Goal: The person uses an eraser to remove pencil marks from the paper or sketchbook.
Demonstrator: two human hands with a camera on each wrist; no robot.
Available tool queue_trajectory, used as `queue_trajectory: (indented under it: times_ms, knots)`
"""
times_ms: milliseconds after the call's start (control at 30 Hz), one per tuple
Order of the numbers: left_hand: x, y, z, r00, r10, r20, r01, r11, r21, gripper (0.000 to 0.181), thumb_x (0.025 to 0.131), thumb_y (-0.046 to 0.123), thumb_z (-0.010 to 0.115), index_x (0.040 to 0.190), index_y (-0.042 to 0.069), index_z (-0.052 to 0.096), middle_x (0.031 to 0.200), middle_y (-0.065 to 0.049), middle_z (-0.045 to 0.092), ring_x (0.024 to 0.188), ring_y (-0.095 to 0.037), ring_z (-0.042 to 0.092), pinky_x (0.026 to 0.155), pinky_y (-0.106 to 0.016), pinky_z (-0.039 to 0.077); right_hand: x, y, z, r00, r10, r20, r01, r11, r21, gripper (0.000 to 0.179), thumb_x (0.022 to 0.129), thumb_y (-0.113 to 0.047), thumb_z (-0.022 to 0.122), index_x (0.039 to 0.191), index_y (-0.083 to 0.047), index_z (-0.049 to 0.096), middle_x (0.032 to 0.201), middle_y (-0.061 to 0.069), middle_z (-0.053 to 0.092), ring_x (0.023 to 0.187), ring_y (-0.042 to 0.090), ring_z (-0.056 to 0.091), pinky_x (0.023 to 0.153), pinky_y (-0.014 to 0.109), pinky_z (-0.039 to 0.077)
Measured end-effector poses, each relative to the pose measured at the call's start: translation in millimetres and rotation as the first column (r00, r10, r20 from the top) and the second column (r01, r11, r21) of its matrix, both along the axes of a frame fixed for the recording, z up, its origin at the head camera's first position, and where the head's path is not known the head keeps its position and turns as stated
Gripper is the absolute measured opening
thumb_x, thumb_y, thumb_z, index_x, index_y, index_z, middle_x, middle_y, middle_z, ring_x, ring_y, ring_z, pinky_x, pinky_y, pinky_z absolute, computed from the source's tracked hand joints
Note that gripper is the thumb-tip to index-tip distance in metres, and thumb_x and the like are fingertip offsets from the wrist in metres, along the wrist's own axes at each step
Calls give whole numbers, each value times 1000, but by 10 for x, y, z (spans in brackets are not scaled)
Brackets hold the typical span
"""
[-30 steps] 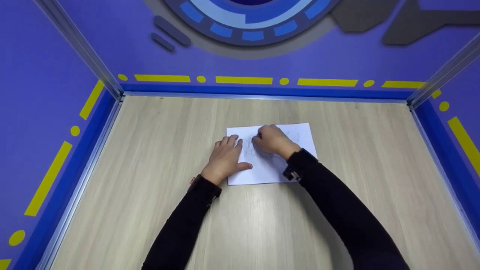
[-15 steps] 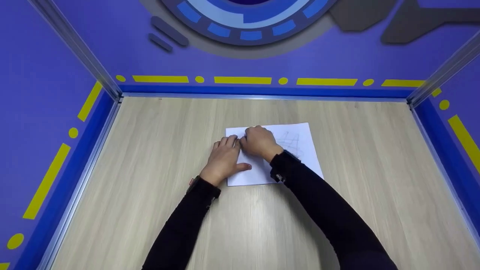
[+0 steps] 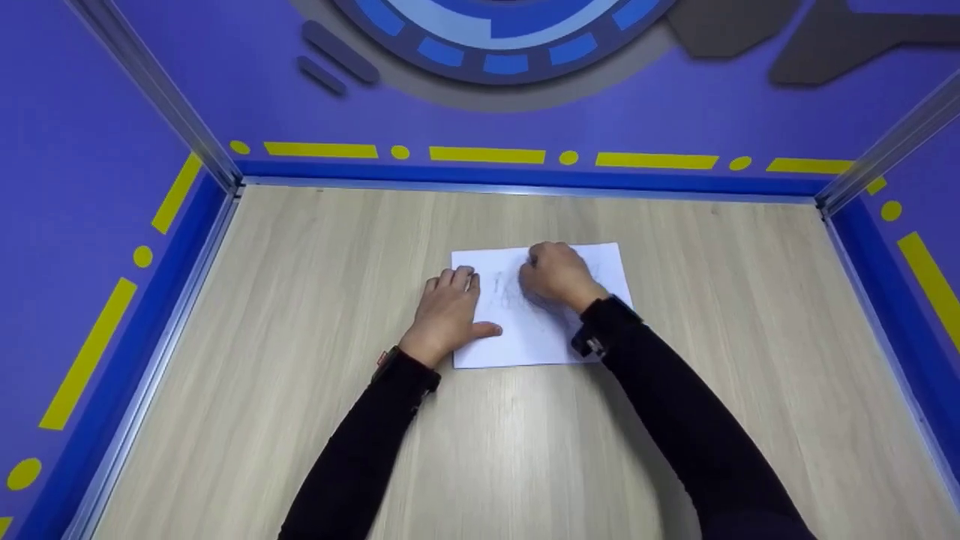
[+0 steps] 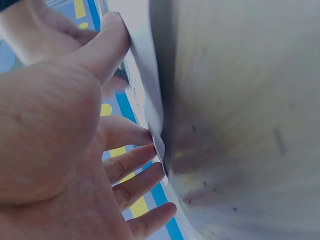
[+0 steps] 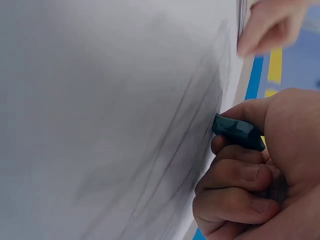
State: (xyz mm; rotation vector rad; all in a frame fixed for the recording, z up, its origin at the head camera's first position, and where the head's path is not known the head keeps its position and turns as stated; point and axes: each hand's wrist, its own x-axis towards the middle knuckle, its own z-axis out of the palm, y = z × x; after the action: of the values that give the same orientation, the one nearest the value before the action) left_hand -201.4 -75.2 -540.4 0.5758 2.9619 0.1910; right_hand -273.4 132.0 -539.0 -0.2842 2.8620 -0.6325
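Note:
A white sheet of paper with grey pencil lines lies on the table. My right hand is over the upper middle of the sheet. In the right wrist view it pinches a small dark green eraser between thumb and forefinger, the other fingers curled under. The eraser's flat end meets the paper beside several long pencil lines. My left hand rests on the sheet's left edge, fingers extended and thumb spread across the paper. In the left wrist view, the thumb lies on the paper's edge, which lifts slightly.
The light wooden table extends around the sheet. Blue panels with yellow marks wall it in at the back and both sides, with metal rails along the edges.
My right hand has swept left toward my left hand, then back right across the paper with the eraser. My left hand has stayed on the sheet's left edge.

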Motion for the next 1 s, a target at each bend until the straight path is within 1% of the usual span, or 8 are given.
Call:
queue_trajectory:
  times_ms: [267, 367, 467, 600, 700, 800, 900, 1000]
  knots:
    - [-1, 7, 4, 999, 19, 36, -19, 1000, -7, 105, 77, 71, 68, 150, 1, 40, 154, -11, 37, 138, -31, 36, 109, -49, 35, 70, 909, -5, 994, -105, 4, 105, 994, -30, 24, 89, -24, 56, 72, -9, 50, 77, 10, 50, 74, 29, 48, 62, 38, 36]
    - [1, 0, -1, 999, 22, 37, -22, 1000, -9, 105, 78, 71, 68, 151, 1, 40, 154, -11, 36, 138, -31, 36, 110, -48, 35, 98, 1115, -7, 989, -147, 18, 147, 989, -9, 25, 91, -25, 54, 73, -9, 48, 76, 9, 46, 73, 28, 46, 61, 35, 31]
    - [8, -8, -3, 999, 23, 38, -22, 1000, -9, 104, 79, 70, 68, 151, 1, 39, 155, -10, 35, 139, -31, 35, 110, -48, 34, 117, 1198, 6, 985, -163, 49, 162, 987, 9, 27, 93, -26, 51, 74, -9, 47, 75, 8, 44, 72, 26, 46, 58, 34, 30]
    - [20, -10, 0, 999, 20, 40, -20, 1000, 3, 103, 79, 68, 68, 151, 0, 38, 156, -11, 34, 141, -31, 34, 113, -50, 33, 120, 1154, 81, 979, -181, 94, 179, 983, 28, 29, 96, -29, 51, 80, -6, 56, 77, 9, 49, 71, 27, 49, 57, 35, 34]
    - [29, -8, 6, 999, 17, 44, -18, 1000, 11, 103, 80, 67, 69, 151, -1, 38, 157, -12, 34, 142, -32, 33, 114, -51, 31, 124, 1023, 146, 976, -186, 111, 188, 982, -6, 31, 98, -32, 53, 92, -3, 63, 84, 12, 54, 75, 28, 51, 61, 36, 38]
    - [31, -5, 15, 999, 15, 41, -15, 1000, 9, 103, 80, 67, 69, 151, -1, 38, 157, -13, 35, 142, -32, 34, 115, -52, 31, 134, 786, 188, 985, -139, 100, 147, 987, -71, 32, 98, -34, 56, 98, -3, 65, 90, 13, 59, 81, 27, 53, 69, 38, 44]
    - [31, 0, 26, 1000, 8, 26, -9, 1000, 15, 103, 79, 67, 70, 150, -1, 40, 155, -14, 37, 141, -33, 35, 113, -52, 33, 141, 475, 213, 995, -73, 73, 79, 993, -90, 30, 96, -32, 58, 87, -3, 64, 87, 13, 62, 81, 28, 56, 72, 42, 48]
    - [31, 7, 29, 1000, -1, 6, 1, 1000, 22, 102, 78, 67, 71, 149, -2, 42, 153, -14, 39, 139, -34, 37, 112, -52, 34, 124, 140, 231, 997, -23, 75, 27, 998, -55, 30, 94, -30, 59, 74, -7, 59, 80, 12, 61, 77, 28, 57, 73, 43, 50]
